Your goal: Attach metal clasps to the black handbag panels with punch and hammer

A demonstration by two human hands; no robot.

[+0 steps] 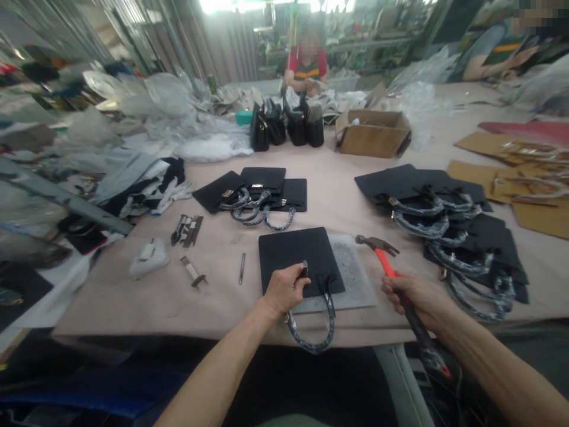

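My left hand is closed in a pinch on a short metal piece, upright over a black bag panel. Only the piece's shiny top shows clearly; its exact kind is hard to make out. The panel lies flat, partly over a pale slab, and its plastic-wrapped handle loops past the table's front edge. To the right of the slab, my right hand grips a claw hammer by its orange and black handle, with the head raised above the table.
Black panels with wrapped handles lie at centre and in a pile at right. Metal clasp parts and a thin metal rod rest at left. Behind are black bags, a cardboard box and a seated person.
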